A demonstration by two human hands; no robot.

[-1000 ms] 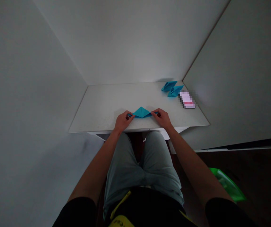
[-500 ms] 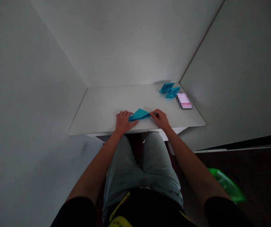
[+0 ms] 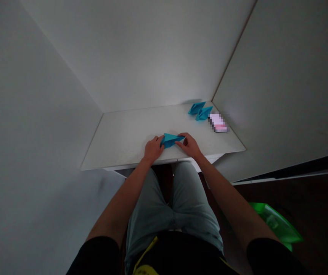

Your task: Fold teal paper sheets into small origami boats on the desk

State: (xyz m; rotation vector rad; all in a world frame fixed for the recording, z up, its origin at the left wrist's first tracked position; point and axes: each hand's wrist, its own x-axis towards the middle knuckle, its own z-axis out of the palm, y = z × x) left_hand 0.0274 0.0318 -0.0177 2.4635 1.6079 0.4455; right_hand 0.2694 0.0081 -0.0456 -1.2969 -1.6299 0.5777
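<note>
Between my two hands, near the front edge of the white table, is a folded piece of blue paper (image 3: 170, 140). My left hand (image 3: 153, 149) grips its left end, the fingers curled around it. At the pointed right end, my right hand (image 3: 190, 144) pinches the paper between thumb and fingers. Two finished-looking folded blue paper shapes, one behind (image 3: 196, 108) and one in front (image 3: 204, 113), lie together at the table's back right.
A phone (image 3: 218, 122) with a blurred-out screen lies on the white table (image 3: 118, 137) by the right wall. Walls close in the table on the left, back and right. A green bag-like thing (image 3: 278, 225) is on the dark floor at lower right.
My hands have come closer together, and the blue paper has been turned so that its peak now sits toward the left. The camera view has shifted slightly.
</note>
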